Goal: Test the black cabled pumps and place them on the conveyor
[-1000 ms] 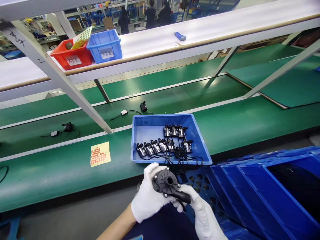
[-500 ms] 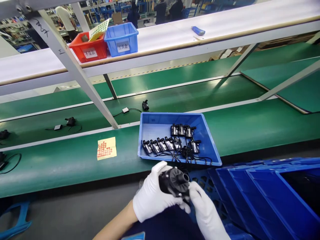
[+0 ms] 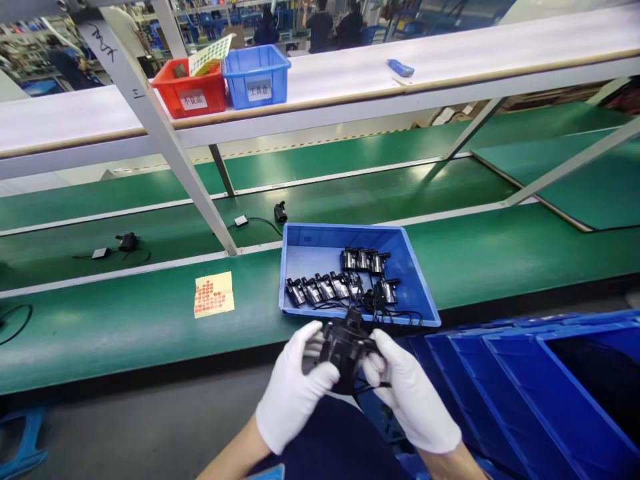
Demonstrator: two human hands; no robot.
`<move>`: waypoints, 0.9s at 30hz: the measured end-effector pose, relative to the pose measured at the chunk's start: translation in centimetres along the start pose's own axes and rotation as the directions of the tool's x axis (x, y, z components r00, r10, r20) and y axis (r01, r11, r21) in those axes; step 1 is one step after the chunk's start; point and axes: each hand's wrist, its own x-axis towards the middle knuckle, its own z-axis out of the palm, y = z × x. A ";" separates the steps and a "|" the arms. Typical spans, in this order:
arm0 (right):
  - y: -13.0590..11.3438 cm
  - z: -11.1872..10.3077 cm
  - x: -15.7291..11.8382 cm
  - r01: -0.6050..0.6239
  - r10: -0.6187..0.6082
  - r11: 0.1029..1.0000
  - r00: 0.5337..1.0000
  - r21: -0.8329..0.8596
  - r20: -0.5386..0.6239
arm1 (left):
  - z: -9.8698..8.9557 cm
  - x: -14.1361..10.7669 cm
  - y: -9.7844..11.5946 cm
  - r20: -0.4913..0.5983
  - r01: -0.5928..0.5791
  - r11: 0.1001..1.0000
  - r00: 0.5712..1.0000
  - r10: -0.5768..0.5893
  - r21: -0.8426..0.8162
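Both hands wear white gloves and hold one black water pump (image 3: 343, 350) in front of my body, just short of the blue bin. My left hand (image 3: 295, 387) grips the pump's left side, thumb towards me. My right hand (image 3: 403, 383) pinches its right side near the side spout, and a dark cable hangs below. The blue bin (image 3: 420, 280) stands on the green bench, with several similar black pumps (image 3: 325, 287) and their cables lying in rows inside. Left of the bin lies a yellow sheet (image 3: 227, 300) of round red stickers.
Single pumps with cables, such as one pump (image 3: 281, 212), lie on the green conveyor (image 3: 340, 200). The shelf above carries a red box (image 3: 210, 100), a blue box (image 3: 275, 80) and a blue cutter (image 3: 401, 68). Stacked blue bins (image 3: 500, 380) stand right; a slanted post (image 3: 165, 140) rises left.
The pump has been turned so its spout points up and away, with its side now towards me. My right hand has shifted up and left. Pumps on the conveyor have moved left.
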 end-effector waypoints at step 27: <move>2.2 0.5 -1.9 0.253 -0.233 0.914 0.967 -0.317 0.101 | 1.5 1.3 1.7 0.312 0.015 0.861 0.935 0.168 -0.508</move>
